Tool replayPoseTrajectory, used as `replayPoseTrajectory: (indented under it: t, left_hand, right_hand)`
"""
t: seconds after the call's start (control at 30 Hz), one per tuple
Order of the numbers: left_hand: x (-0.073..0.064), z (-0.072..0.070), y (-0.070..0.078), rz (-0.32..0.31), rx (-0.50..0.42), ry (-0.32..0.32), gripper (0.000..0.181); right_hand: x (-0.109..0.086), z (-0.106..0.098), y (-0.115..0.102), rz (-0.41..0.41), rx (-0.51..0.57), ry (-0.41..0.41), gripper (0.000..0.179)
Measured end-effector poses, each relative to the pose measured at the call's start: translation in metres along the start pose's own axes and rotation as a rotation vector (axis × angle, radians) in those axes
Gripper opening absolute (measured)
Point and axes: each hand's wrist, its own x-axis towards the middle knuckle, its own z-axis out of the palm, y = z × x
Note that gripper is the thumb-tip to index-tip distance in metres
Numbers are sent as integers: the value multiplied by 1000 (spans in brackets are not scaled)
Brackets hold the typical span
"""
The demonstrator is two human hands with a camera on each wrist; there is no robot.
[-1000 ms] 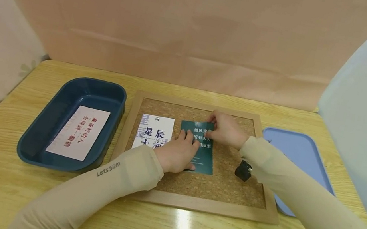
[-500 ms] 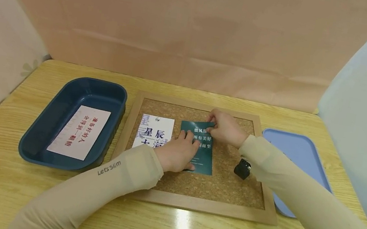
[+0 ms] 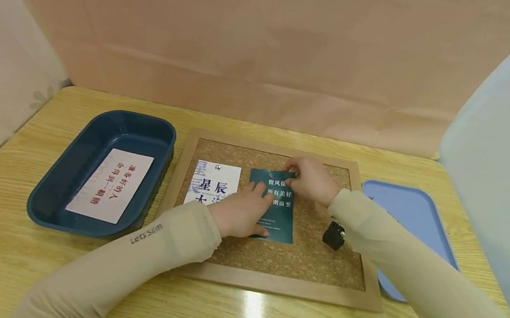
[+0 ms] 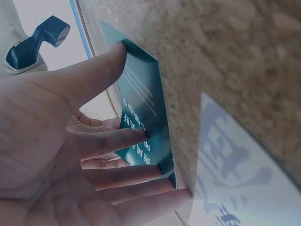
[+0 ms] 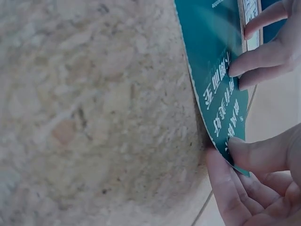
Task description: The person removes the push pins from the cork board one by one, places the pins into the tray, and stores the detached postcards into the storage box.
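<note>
A dark green card (image 3: 276, 224) printed with white characters lies on the framed cork board (image 3: 318, 268). Spread fingers of my left hand (image 3: 243, 210) rest on its left part, and the left wrist view shows the thumb (image 4: 110, 61) touching its lower end. At the card's top right corner, my right hand (image 3: 314, 180) pinches the edge between thumb (image 5: 256, 153) and fingers. In the right wrist view, that corner (image 5: 241, 168) bends up off the cork. To the left, a white card (image 3: 213, 177) with dark characters has a silver pin (image 3: 218, 167) at its top; my left hand partly covers it.
At the left stands a deep dark blue tray (image 3: 162, 166) with a white card (image 3: 111, 185) with red print inside. A shallow light blue tray (image 3: 410, 202) lies at the right, partly behind my right sleeve. The wrist camera (image 3: 334, 235) hangs under the right wrist.
My right thumb has slid slightly left over the green card's corner. The left fingers have shifted a little left, showing more print. The card stays about where it was.
</note>
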Motion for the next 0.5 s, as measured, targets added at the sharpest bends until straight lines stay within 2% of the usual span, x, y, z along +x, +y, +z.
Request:
replayPoseTrajectory:
  t: [0.2, 0.5]
  left_hand:
    - [-2, -1, -1, 0, 2, -8, 75]
    - [-13, -8, -7, 58, -5, -9, 65]
  right_hand:
    - [0, 1, 3, 68, 85, -24, 31]
    - [1, 1, 4, 56, 78, -22, 30]
